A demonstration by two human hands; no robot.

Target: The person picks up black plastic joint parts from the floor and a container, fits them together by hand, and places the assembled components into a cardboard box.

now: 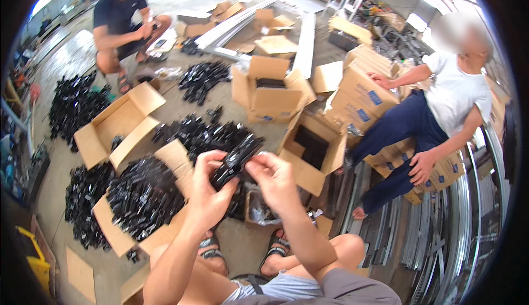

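My left hand (212, 186) is wrapped round a glossy black, elongated part (238, 161), perhaps a plastic fitting, held up and slanting in front of me. My right hand (271, 178) is closed in a pinch beside the part's right side; whatever its fingertips hold is too small to make out. Beyond my hands a heap of similar black parts (206, 134) lies on the floor. Left of my left hand, an open cardboard box (113, 225) is full of such parts. A small clear-walled container (262, 210) stands below my right hand.
More black heaps (82, 104) and an empty open carton (124, 120) lie to the left. Open boxes (314, 151) with black contents stand ahead. One person (118, 18) squats far left; another (452, 90) sits right beside stacked cartons (358, 93). Metal profiles (424, 244) lie at right.
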